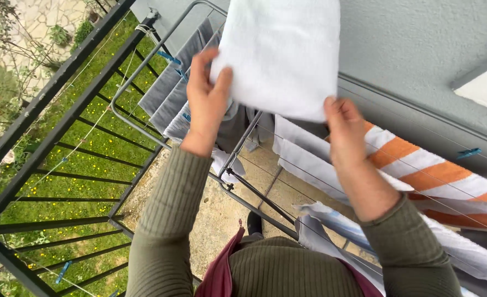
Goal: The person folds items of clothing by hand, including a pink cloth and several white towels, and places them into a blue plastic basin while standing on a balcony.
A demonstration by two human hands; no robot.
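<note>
I hold a folded white towel (282,52) up in front of me with both hands. My left hand (206,99) grips its lower left corner, thumb in front and fingers behind. My right hand (345,132) pinches the lower right corner. Both arms wear olive ribbed sleeves. The towel hangs above a metal drying rack (144,66) that carries grey cloths (169,91) pinned with blue pegs.
An orange-and-white striped towel (425,170) and white cloths (304,157) lie over the rack's lines on the right. A dark metal balcony railing (62,126) runs along the left, with grass far below. A grey wall (419,49) stands behind the rack.
</note>
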